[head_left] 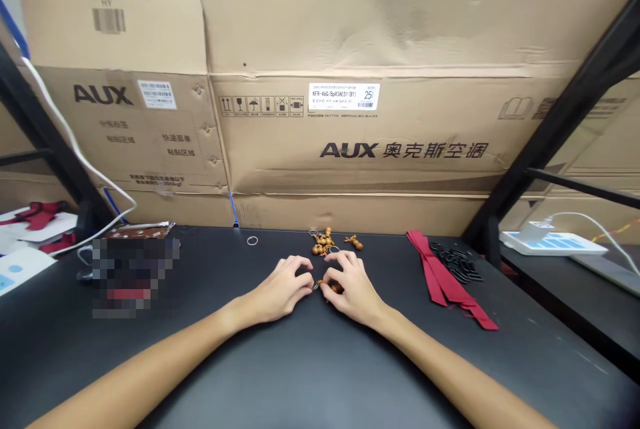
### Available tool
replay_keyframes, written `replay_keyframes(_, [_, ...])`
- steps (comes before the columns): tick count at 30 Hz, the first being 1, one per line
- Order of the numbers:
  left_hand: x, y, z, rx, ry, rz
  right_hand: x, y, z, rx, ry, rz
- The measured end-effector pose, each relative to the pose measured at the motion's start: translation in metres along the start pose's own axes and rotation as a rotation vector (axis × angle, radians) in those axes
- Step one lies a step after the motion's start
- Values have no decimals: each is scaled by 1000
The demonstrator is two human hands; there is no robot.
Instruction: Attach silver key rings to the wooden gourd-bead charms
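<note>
Both hands over the dark worktop [320,376]; clock centred between your fingertips, 12 o'c. away from you. Your L hand [285,290], at 9 o'c., has its grip closed, thumb and index apparently pinching a small ring [315,286]. Your R hand [353,289], at 3 o'c., has its grip closed on a brown charm [337,288], partly hidden under your curled fingers. Ring and charm sit close tog. at the centre; whether they're linked, you can't tell. The opposed pinch prob. steadies both tiny parts, w/ your forearms coming in from 8 and 4 o'c. for balance.

At 12 o'c., the charm pile [323,242] lies just beyond your fingertips, presumably for a short reach; a lone charm [355,242] lies beside it at 1 o'c. A loose ring [253,240] lies flat at 10 o'c., apart from the pile and easy to spot. Red ribbons [445,276] at 3 o'c., w/ black loops [455,262] just beside, are grouped by kind, prob. to stay clear of your R arm.
</note>
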State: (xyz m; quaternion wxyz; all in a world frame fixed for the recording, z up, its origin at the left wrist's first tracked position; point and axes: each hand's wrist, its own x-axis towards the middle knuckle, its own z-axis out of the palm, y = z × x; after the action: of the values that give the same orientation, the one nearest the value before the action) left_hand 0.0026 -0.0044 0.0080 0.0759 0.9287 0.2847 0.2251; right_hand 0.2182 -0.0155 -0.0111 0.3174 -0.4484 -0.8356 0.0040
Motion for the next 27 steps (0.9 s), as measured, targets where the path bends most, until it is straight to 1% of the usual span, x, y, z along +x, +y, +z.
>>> replay_keyframes(3, [-1,-4,-2,-24,-8,-50,0,4,-1,27,-33,-5])
replay_keyframes(6, [-1,-3,0,-23,25,-92,-1,4,-1,74,-63,-23])
replay_keyframes(11, [0,-1,6,2,50,-82,-1,2,0,117,-85,-65])
replay_keyframes(17, [1,-4,7,-74,28,-84,0,6,4,30,-8,48])
replay_keyframes(21, [-1,-3,8,-98,47,-118,-1,3,2,107,-62,-35])
replay_keyframes(23, [-1,-4,9,-103,53,-119,-1,2,2,128,-85,-53])
replay_keyframes(27, [0,-7,10,-127,39,-124,0,2,3,66,-37,37])
